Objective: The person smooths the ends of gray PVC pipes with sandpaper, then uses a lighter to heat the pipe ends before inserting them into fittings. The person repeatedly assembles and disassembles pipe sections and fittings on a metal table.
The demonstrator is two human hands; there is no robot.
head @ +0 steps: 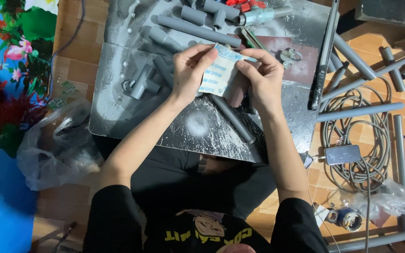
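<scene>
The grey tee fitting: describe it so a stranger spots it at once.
Start at the dusty dark metal sheet on the tiled floor. Left of the left hand lies the tee fitting. Unlike the straight grey pipes nearby, it is short and T-shaped.

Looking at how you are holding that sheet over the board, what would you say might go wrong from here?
Both hands, left hand and right hand, pinch one sheet of sandpaper; pulling apart might tear it. The short pipe piece under the right hand seems loosely held and may drop onto the dusty metal board. The long grey pipe lies near the board's edge and could roll off.
</scene>
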